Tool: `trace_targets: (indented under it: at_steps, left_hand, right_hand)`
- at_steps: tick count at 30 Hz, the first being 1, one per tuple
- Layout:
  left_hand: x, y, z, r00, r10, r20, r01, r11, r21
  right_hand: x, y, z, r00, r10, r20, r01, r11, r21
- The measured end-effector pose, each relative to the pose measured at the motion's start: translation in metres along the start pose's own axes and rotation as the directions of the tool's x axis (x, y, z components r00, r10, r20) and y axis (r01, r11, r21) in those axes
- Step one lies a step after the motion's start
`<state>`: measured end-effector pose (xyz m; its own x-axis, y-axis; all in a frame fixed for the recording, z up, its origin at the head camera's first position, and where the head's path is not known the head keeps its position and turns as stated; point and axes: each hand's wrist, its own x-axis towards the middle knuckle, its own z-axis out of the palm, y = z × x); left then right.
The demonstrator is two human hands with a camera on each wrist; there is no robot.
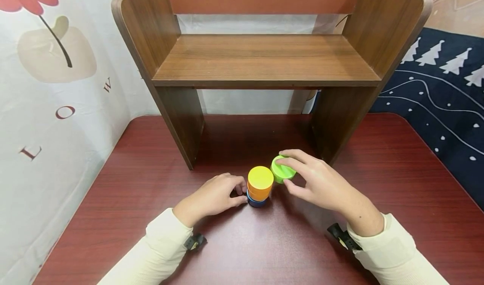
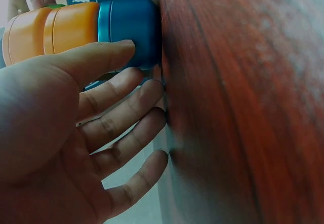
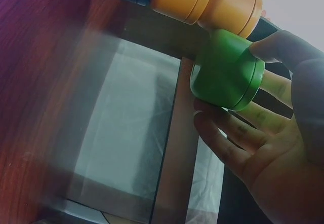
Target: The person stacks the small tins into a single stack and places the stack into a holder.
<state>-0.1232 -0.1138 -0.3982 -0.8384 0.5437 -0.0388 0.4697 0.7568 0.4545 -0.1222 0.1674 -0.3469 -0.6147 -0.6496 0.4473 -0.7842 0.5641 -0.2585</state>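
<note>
A stack of small round jars stands on the table: a dark blue jar [image 2: 134, 26] at the bottom, then two orange jars [image 3: 183, 0], the upper one's flat top [image 1: 261, 177] looking yellow in the head view. My left hand [image 1: 215, 194] is at the left of the stack's base, thumb and index tips right at the blue jar; its other fingers [image 2: 152, 120] spread down to the tabletop. My right hand [image 1: 319, 180] grips a bright green jar [image 3: 225, 69] between thumb and fingers. This jar is held off the table, tilted, close against the right side of the upper orange jar.
Behind the stack stands a brown wooden shelf unit [image 1: 264, 60], its two side panels resting on the reddish-brown table [image 1: 124, 201]. A printed white curtain [image 1: 83, 121] hangs at the left and a dark blue one with white trees [image 1: 435, 92] at the right.
</note>
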Motion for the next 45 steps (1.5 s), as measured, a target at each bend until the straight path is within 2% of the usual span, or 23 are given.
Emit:
trace_targets:
  at_steps: [15,26,45]
  left_hand:
    - [0.0,0.0,0.0004,1.0,0.005,-0.004,-0.005,1.0,0.002]
    - [0.0002,0.0004,-0.0005,1.0,0.006,-0.001,-0.006,1.0,0.001]
    - [-0.0002,0.0017,-0.0012,1.0,0.005,-0.002,-0.005,1.0,-0.005]
  right_hand:
    - [0.0004,0.0,-0.0016,1.0,-0.002,0.0,0.002,1.0,0.011]
    - [-0.0004,0.0017,0.0004,0.997,-0.041,-0.062,0.042,0.999,0.016]
    - [-0.0009,0.0016,-0.0022,0.995,-0.04,-0.087,0.041,0.999,0.007]
